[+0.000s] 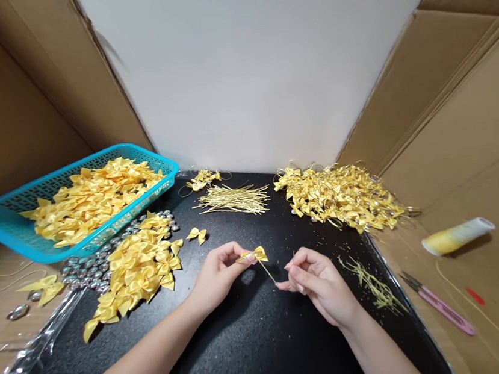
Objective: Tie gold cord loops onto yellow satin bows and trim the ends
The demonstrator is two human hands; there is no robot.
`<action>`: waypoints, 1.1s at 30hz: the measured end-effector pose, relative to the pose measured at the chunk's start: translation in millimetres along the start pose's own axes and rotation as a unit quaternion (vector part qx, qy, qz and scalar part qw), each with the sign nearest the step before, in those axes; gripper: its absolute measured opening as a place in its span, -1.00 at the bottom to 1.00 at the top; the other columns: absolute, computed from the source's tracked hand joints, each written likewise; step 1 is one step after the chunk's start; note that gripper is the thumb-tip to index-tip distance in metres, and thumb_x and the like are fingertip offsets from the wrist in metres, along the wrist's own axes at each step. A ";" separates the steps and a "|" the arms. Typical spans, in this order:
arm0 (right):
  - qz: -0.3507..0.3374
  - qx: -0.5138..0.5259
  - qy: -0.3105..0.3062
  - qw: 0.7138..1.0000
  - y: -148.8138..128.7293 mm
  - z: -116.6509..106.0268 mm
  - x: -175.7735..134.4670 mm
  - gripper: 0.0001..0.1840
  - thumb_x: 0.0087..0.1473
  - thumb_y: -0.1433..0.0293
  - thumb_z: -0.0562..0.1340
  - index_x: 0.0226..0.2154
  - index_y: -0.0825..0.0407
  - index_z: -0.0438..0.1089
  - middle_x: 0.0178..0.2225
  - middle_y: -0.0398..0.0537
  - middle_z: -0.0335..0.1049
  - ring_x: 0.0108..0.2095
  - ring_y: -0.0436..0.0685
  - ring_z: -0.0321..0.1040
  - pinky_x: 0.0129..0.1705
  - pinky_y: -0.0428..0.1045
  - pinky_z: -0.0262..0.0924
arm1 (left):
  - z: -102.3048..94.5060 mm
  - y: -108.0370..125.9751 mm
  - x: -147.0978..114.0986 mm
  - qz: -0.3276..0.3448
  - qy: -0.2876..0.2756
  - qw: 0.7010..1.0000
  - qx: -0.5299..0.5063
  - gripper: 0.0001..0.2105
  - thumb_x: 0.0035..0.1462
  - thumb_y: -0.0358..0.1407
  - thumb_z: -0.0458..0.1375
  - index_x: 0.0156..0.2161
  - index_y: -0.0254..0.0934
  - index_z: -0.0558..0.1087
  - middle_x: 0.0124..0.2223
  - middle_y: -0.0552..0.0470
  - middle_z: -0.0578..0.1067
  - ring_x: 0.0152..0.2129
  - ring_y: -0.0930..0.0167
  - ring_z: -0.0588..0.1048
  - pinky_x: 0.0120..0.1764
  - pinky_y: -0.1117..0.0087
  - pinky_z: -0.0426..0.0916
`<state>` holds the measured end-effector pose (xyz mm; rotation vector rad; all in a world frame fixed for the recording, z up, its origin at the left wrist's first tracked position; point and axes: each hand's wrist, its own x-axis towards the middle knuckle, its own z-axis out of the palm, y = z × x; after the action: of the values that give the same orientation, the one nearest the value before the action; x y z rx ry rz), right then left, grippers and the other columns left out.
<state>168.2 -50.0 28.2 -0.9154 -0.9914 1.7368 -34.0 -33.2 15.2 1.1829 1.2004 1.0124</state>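
Observation:
Pinched between the thumb and fingers of my left hand is a small yellow ribbon bow. From this bow a thin gold cord slants down to the lower fingers of my right hand. My right thumb and forefinger are closed together, and the cord's end among these fingers is too small to make out. Beyond my hands lies a bundle of cut gold cords. A single bow rests left of it, near a heap of yellow bows.
A blue basket of yellow bows stands at the left, with silver oval beads beside it. Finished-looking bows with cord loops are heaped at the right. Cord scraps, pink-handled snips and a thread spool lie right.

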 end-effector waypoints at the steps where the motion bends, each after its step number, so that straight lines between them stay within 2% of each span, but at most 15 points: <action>1: 0.010 0.002 -0.004 1.000 1.5 0.7 0.1 -0.67 -0.16 0.21 0.45 -0.51 0.08 0.38 -0.69 -0.36 0.17 -0.65 -0.17 0.05 -0.24 0.05 0.41 | 0.1 -0.2 0.1 -0.008 0.001 1.000 -0.007 -0.78 -0.04 -0.20 0.28 -0.50 -0.29 0.39 -0.50 0.08 0.53 -0.54 0.45 0.46 -0.41 0.46 0.28; 6: 0.044 0.026 -0.035 0.998 9.8 5.8 -0.3 -0.65 -0.16 0.22 0.46 -0.52 0.08 0.35 -0.72 -0.38 0.15 -0.66 -0.19 0.00 -0.20 0.07 0.40 | -0.2 -0.7 1.8 -0.043 -0.033 0.997 -0.063 -0.79 -0.06 -0.22 0.30 -0.47 -0.33 0.42 -0.52 0.04 0.57 -0.54 0.47 0.48 -0.36 0.47 0.30; 12: 0.049 0.161 -0.090 0.982 14.6 15.9 -6.6 -0.72 -0.06 0.31 0.42 -0.51 0.04 0.30 -0.72 -0.39 0.14 -0.65 -0.18 -0.01 -0.13 0.04 0.34 | 5.6 -0.2 0.4 -0.043 -0.065 0.993 -0.088 -0.76 -0.12 -0.22 0.35 -0.49 -0.33 0.42 -0.51 0.06 0.56 -0.56 0.47 0.49 -0.39 0.48 0.33; 15: 0.075 0.178 -0.106 0.975 19.7 20.2 -8.1 -0.72 -0.04 0.32 0.41 -0.51 0.04 0.28 -0.72 -0.39 0.15 -0.65 -0.18 -0.02 -0.14 0.03 0.33 | 9.0 0.9 -1.7 -0.045 -0.068 0.992 -0.097 -0.77 -0.09 -0.22 0.34 -0.49 -0.34 0.43 -0.56 0.07 0.54 -0.58 0.50 0.47 -0.41 0.51 0.32; 17: 0.085 0.165 -0.100 0.977 22.6 20.1 -6.8 -0.71 -0.05 0.31 0.41 -0.51 0.04 0.28 -0.73 -0.39 0.13 -0.67 -0.18 -0.05 -0.19 0.01 0.35 | 8.0 0.9 -2.0 -0.053 -0.071 0.989 -0.115 -0.77 -0.08 -0.23 0.34 -0.49 -0.35 0.44 -0.57 0.07 0.53 -0.60 0.52 0.46 -0.43 0.54 0.31; 22: 0.057 0.129 -0.051 0.989 23.1 11.3 -0.6 -0.69 -0.06 0.26 0.41 -0.50 0.04 0.29 -0.74 -0.42 0.02 -0.68 -0.17 -0.13 -0.31 -0.04 0.37 | -3.0 -0.4 1.8 -0.082 -0.087 0.976 -0.183 -0.77 -0.15 -0.27 0.39 -0.46 -0.36 0.46 -0.48 0.03 0.57 -0.62 0.53 0.46 -0.47 0.54 0.34; 29: 0.077 0.116 -0.037 0.990 26.8 10.4 2.5 -0.67 -0.12 0.25 0.44 -0.52 0.05 0.30 -0.75 -0.43 0.03 -0.68 -0.18 -0.14 -0.31 -0.05 0.36 | -8.9 0.5 2.8 -0.119 -0.140 0.953 -0.241 -0.78 -0.22 -0.31 0.42 -0.49 -0.35 0.48 -0.53 -0.01 0.55 -0.63 0.51 0.45 -0.56 0.56 0.29; 33: 0.091 0.127 -0.031 0.987 31.3 14.2 4.0 -0.64 -0.15 0.24 0.45 -0.54 0.05 0.29 -0.76 -0.42 0.06 -0.69 -0.19 -0.12 -0.30 -0.06 0.35 | -10.4 -1.2 2.0 -0.133 -0.163 0.942 -0.261 -0.78 -0.19 -0.30 0.42 -0.50 -0.36 0.48 -0.53 0.02 0.52 -0.62 0.53 0.43 -0.51 0.54 0.32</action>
<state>143.7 -57.9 5.0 -0.8106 -0.7208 2.0031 -44.1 -30.1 13.9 0.7079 0.7381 0.8186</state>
